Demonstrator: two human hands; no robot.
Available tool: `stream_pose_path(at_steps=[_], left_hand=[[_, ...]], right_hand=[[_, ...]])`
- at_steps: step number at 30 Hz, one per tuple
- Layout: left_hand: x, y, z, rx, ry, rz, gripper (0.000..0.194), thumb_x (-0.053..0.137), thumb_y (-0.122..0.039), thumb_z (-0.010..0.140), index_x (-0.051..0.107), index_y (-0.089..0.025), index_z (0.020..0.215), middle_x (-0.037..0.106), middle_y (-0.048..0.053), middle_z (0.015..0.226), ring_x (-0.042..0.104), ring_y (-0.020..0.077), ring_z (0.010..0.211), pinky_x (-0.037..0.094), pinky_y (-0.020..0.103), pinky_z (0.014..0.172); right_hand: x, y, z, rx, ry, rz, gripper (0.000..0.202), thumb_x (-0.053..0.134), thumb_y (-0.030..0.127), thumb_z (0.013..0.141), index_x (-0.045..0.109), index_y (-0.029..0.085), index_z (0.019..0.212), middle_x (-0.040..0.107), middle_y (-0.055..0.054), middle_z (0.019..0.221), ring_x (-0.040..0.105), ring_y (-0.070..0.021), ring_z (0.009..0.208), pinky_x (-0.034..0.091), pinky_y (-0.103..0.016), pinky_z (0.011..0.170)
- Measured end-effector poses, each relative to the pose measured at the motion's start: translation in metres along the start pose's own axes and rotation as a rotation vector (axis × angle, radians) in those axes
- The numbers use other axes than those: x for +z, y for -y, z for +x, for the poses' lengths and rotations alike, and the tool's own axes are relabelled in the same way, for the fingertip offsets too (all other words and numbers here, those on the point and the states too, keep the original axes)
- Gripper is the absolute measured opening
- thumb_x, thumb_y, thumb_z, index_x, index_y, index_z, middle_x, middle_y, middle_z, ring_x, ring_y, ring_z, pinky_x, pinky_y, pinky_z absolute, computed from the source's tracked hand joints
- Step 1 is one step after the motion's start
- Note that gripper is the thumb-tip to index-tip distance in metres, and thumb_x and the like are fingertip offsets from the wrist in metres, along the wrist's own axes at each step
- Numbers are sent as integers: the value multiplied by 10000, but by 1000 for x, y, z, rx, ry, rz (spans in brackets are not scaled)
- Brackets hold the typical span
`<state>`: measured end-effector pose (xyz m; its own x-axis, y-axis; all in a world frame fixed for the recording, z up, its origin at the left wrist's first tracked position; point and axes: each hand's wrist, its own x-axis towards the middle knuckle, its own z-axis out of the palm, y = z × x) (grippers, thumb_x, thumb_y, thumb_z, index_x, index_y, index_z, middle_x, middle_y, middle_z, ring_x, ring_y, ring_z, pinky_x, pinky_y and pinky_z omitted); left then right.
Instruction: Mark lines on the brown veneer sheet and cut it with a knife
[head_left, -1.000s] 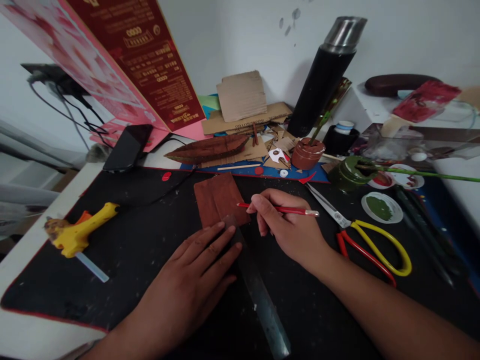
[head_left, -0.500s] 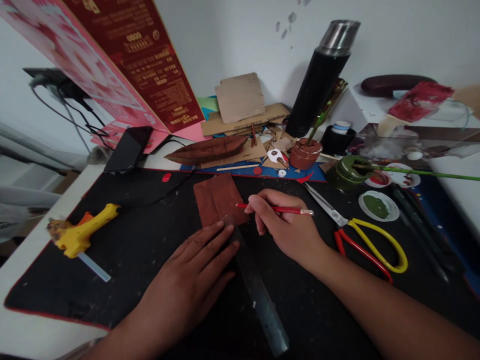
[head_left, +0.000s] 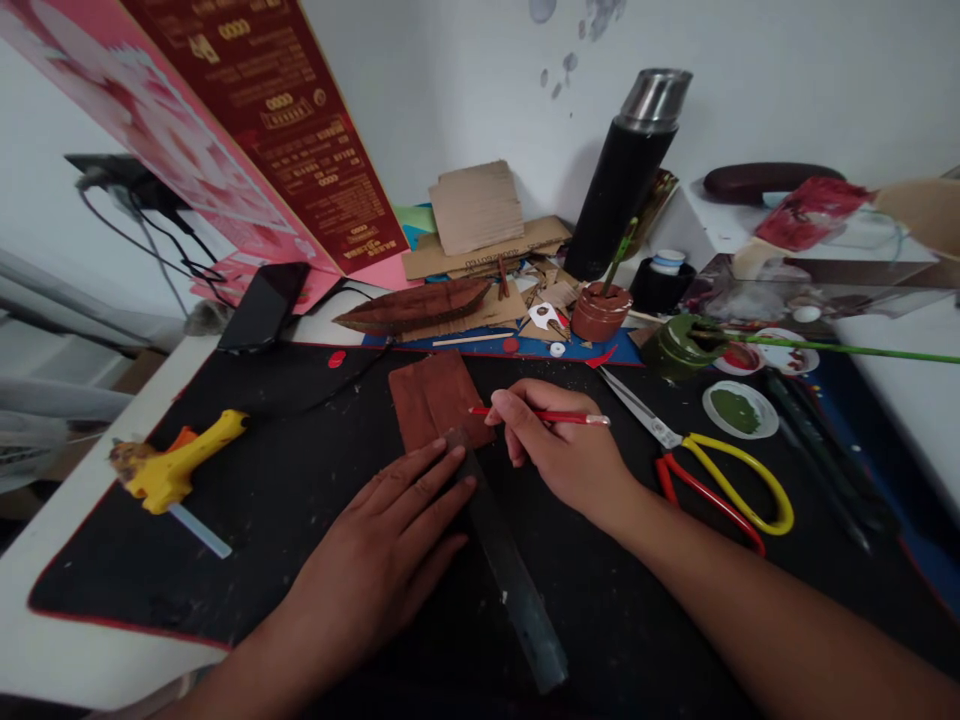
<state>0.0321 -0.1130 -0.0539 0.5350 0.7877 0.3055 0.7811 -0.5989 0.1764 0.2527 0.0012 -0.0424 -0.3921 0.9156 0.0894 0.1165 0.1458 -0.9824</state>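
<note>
A flat reddish-brown painted sheet lies on the black mat. Across its lower edge rests one end of a dark, straight ruler-like strip, which runs toward me. My left hand lies flat with fingers stretched, the fingertips on the strip's upper end and the sheet's lower edge. In my right hand a red pencil is pinched, its point at the sheet's right side. Whether the point touches the sheet I cannot tell.
Scissors with red and yellow handles lie right of my right hand. A yellow glue gun is at the left, near a phone. Behind are a brown boat-shaped piece, cardboard, paint jars and a black thermos.
The camera view has shifted slightly, moving the surroundings in the picture. Both hands, the strip and the pencil keep nearly the same places on the sheet.
</note>
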Motion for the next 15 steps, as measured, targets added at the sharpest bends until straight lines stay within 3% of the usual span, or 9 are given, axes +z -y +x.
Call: stream_pose_path(at_steps=[15], left_hand=[[2, 0, 0, 11, -7, 3, 369, 571, -239, 1108, 652, -153, 1458, 613, 119, 1614, 492, 285, 1575, 556, 506, 1210]], right_hand=[[0, 2, -1, 11, 6, 13, 374, 594, 474, 1085, 712, 221, 836, 601, 58, 566, 575, -117, 517, 413, -258, 539]])
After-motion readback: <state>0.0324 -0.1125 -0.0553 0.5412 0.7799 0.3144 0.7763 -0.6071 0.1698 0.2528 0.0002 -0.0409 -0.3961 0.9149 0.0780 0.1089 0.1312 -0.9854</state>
